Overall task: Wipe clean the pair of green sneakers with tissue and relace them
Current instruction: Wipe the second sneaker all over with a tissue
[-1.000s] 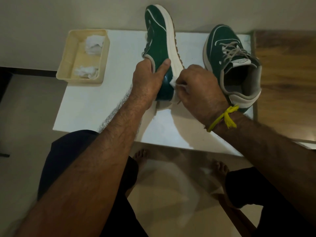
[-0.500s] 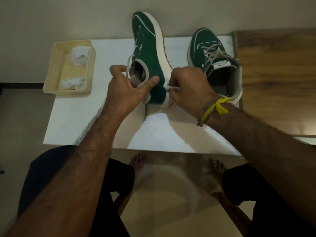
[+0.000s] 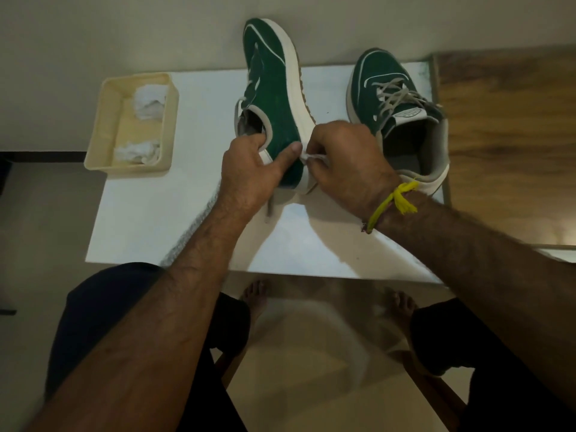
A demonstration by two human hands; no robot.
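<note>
The green suede sneaker with a cream rubber sole (image 3: pixel 274 98), tipped on its side at the white table's (image 3: pixel 174 226) 12 o'clock, looks light with a stiff sole; its heel collar gives the surest hold. The left hand (image 3: pixel 249 169) grips that heel, thumb across the suede. The right hand (image 3: pixel 346 160) pinches a small white tissue wad (image 3: pixel 310 157) against the sole. Compared with a second ago, the left fingers now hook inside the collar.
</note>
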